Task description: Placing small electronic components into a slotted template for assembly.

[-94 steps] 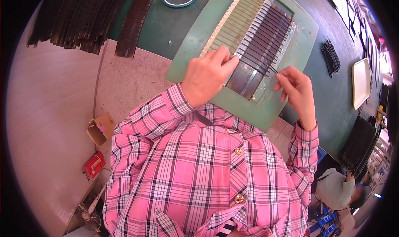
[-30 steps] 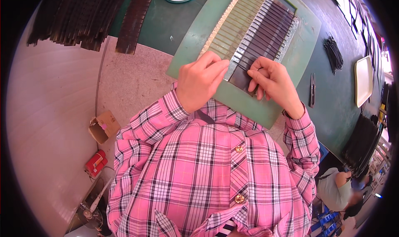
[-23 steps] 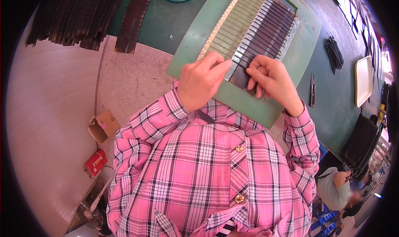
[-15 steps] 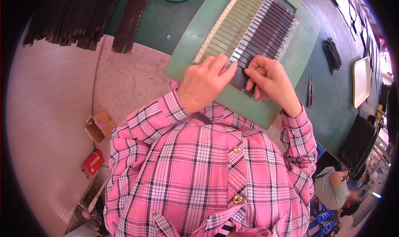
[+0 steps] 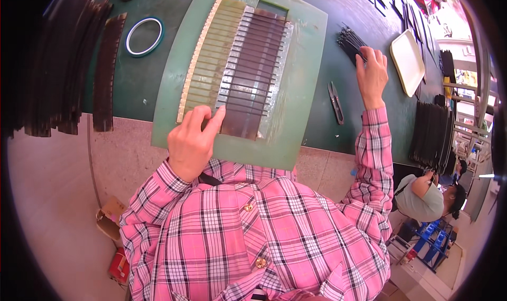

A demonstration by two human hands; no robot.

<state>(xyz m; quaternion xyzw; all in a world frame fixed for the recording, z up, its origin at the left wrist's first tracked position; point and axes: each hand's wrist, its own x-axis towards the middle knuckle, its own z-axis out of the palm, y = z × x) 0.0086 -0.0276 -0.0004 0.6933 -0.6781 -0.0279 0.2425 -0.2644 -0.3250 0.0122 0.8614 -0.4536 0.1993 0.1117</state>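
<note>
A pale green board (image 5: 306,53) lies in front of me, carrying a slotted panel with a yellowish-green part (image 5: 207,58) and a dark brown part (image 5: 253,71). Thin black strips cross the dark part in parallel rows. My left hand (image 5: 193,140) rests at the panel's lower left, its thumb touching the surface near the seam and standing apart from the bent fingers. Off to the right, my right hand (image 5: 374,74) has its thumb and fingers bent together on the near end of a bundle of thin black strips (image 5: 348,41). How many it grips is hidden.
Small metal thread snips (image 5: 335,103) lie right of the board, with a cream tray (image 5: 407,63) beyond. A tape roll (image 5: 144,37) and dark slotted strips (image 5: 108,74) are on the left. More black strips (image 5: 430,135) stack at right; a co-worker (image 5: 420,198) sits beyond.
My right hand has left the panel and moved right to the black bundle. My left hand stays by the seam. The view has shifted, so the board appears farther left.
</note>
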